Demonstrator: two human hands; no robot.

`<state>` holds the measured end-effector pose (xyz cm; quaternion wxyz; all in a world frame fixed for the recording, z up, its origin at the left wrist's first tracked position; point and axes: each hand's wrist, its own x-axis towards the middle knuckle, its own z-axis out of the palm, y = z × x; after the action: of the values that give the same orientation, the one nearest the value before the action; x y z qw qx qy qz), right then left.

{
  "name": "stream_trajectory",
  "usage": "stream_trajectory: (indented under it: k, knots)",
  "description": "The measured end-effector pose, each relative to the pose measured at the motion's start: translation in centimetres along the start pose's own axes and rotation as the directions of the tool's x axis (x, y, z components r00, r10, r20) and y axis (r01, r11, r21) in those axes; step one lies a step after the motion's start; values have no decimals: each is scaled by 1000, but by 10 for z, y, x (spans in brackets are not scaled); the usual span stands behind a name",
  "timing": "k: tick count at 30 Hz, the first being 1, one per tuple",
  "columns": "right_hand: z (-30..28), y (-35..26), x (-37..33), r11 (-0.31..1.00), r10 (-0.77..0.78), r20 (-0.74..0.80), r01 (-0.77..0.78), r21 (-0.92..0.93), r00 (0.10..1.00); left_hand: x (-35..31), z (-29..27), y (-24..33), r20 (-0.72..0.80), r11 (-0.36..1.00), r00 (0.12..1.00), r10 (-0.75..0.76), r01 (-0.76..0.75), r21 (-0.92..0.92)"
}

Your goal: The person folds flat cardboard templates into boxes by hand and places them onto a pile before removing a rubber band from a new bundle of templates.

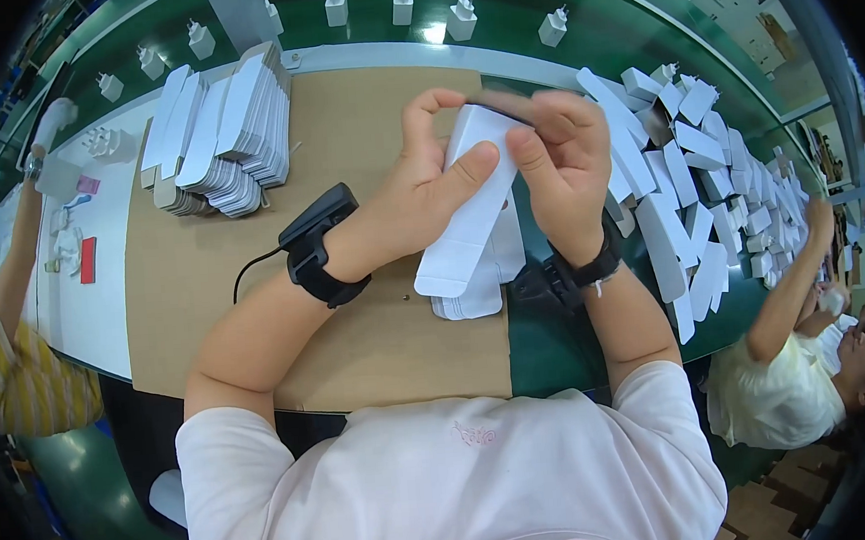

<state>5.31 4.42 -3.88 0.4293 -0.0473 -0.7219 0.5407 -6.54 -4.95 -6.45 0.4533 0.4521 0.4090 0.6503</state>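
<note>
Between my hands is a narrow white paper carton, tilted with its flapped lower end toward me. My left hand grips it from the left, thumb across its face and fingers behind. At the carton's upper end, my right hand presses its thumb on the right edge; its other fingers are curled and partly blurred. Below the held carton lies a small pile of flat white cartons at the right edge of the brown cardboard sheet. Stacks of flat white cartons stand at that sheet's far left.
A heap of white boxes covers the green table to the right. White plug chargers stand spaced along the far green strip. A co-worker's arm reaches in at the left; another co-worker sits at the right. A red item lies on the left.
</note>
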Motion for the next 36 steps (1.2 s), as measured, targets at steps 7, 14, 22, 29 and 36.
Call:
stream_trajectory:
  k: [7, 14, 22, 29, 36]
  knots:
    - [-25, -3, 15, 954, 280, 197, -295, 55, 940, 0, -6, 6, 34, 966, 996, 80, -86, 245]
    - [-32, -3, 18, 934, 338, 213, -354, 42, 917, -1, -7, 10, 84, 931, 992, 95, -118, 346]
    - [-33, -8, 19, 969, 244, 306, -243, -44, 920, 1, -6, 13, 5, 946, 998, 56, -55, 318]
    - [-36, 2, 15, 993, 69, 434, -22, -114, 898, 0, -9, 16, 161, 841, 983, 93, -164, 516]
    - [-45, -11, 20, 975, 182, 344, -213, 55, 921, -2, -6, 27, 60, 946, 998, -22, 2, 323]
